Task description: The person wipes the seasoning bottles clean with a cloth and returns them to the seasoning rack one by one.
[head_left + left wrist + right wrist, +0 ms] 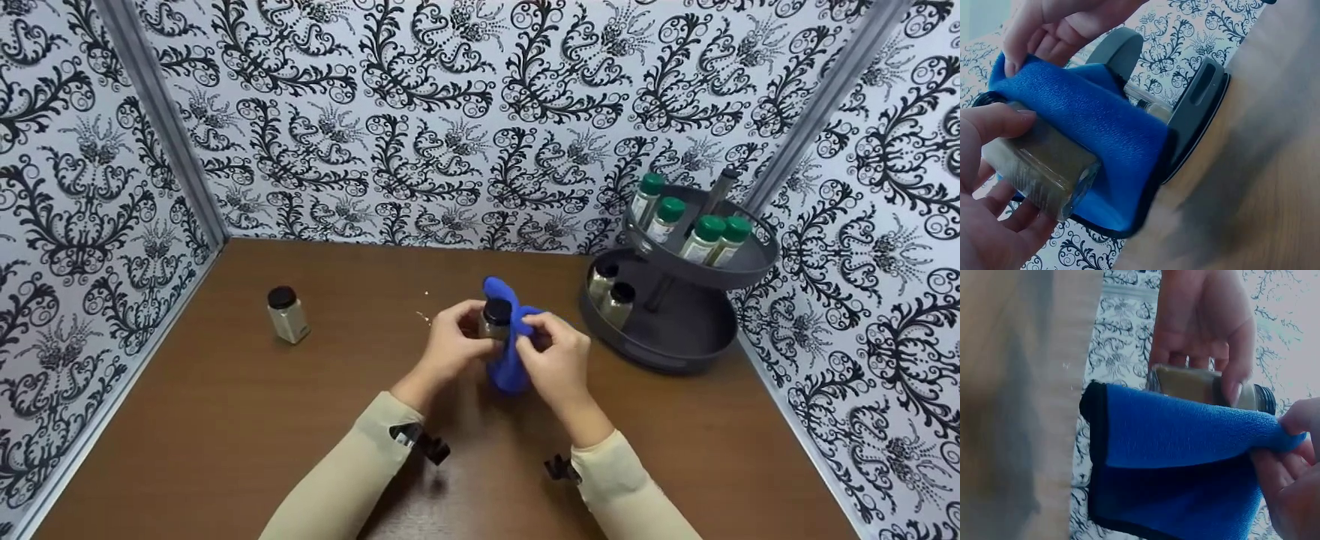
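Observation:
My left hand (456, 339) grips a glass spice jar (1044, 157) with a black cap, thumb on one side and fingers on the other. Pale brown contents show through the jar's clear walls. A blue cloth (1174, 433) with a dark edge hangs from my right hand (556, 358), which pinches it near the top between thumb and fingers. In the left wrist view the cloth lies right against the jar's side, level with the cap. Both hands are above the middle of the brown table (360, 450).
Another black-capped spice jar (288, 315) stands at the left. At the right is a two-tier grey turntable rack (675, 364), with green-capped jars (703, 238) above and two black-capped jars (618, 304) below. Small pale crumbs (422, 315) lie left of the cloth. Patterned walls enclose the table.

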`<state>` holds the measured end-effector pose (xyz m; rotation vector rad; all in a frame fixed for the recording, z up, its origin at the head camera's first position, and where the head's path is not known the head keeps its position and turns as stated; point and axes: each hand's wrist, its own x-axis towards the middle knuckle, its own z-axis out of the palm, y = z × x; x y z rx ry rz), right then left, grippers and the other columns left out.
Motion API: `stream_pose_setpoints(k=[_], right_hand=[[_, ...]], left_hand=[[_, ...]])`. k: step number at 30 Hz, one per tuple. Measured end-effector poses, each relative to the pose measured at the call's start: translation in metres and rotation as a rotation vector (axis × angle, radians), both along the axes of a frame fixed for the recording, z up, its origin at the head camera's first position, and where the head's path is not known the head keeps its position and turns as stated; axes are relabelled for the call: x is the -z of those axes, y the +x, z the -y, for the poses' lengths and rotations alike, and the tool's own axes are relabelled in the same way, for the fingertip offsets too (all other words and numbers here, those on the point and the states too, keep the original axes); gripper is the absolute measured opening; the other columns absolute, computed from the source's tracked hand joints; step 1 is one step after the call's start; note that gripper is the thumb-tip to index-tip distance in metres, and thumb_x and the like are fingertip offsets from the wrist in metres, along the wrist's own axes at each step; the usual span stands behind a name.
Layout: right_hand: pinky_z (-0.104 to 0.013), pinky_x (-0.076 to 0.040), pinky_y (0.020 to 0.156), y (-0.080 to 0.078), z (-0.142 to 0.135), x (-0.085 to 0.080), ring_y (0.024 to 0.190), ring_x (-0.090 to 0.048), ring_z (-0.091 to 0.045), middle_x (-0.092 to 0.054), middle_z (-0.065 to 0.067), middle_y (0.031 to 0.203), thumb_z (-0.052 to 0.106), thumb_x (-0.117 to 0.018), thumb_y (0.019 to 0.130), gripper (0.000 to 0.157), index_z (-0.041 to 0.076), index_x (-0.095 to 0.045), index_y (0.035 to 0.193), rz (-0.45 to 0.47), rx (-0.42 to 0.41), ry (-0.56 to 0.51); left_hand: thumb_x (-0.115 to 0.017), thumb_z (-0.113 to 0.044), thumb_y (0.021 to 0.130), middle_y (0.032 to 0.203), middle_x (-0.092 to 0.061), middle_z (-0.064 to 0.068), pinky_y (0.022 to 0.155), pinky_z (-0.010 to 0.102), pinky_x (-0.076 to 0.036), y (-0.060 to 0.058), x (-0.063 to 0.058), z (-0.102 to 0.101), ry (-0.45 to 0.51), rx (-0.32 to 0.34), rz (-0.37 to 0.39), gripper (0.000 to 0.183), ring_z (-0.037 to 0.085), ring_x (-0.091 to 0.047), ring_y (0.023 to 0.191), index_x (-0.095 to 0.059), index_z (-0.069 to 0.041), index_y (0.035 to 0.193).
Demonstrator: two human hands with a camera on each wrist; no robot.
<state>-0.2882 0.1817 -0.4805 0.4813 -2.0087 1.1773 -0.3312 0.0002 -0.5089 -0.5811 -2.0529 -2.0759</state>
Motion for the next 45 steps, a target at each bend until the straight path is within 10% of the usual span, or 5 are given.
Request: stream_pose_setpoints(k=[11,22,45], right_hand=[[-0.02,-0.052,0.068,-0.006,-0.001,0.003,0.074,-0.066,-0.011,-0.077,-0.006,0.083,-0.002,-0.077,0.076,0.015,0.006,-0.08,0.088,0.397,-0.031,0.01],[-0.017,-0.057,0.066,-0.002,-0.008,-0.012,0.074,-0.07,-0.004,-0.078,-0.018,0.09,-0.012,-0.078,0.081,0.014,-0.009,-0.077,0.095,0.141,-0.095,-0.383],[-0.018,-0.053,0.069,-0.005,0.003,0.008,0.073,-0.067,-0.006,-0.078,-0.009,0.084,-0.005,-0.077,0.076,0.016,0.006,-0.081,0.088,0.392,-0.043,-0.117]], left_hand=[[-0.089,0.003,0.07,0.099,-0.077,0.005,0.082,0.03,-0.058,0.005,-0.015,0.008,0.117,0.027,0.023,0.053,0.018,-0.071,0.088,-0.074,-0.002,0.121],[-0.089,0.0,0.069,0.102,-0.078,0.009,0.083,0.034,-0.059,0.008,-0.004,-0.004,-0.03,0.086,0.042,0.053,0.015,-0.069,0.089,-0.076,-0.003,0.12],[-0.089,0.002,0.07,0.096,-0.076,0.004,0.084,0.031,-0.058,0.013,-0.029,0.008,0.125,0.013,0.033,0.053,0.018,-0.07,0.089,-0.073,-0.001,0.12]])
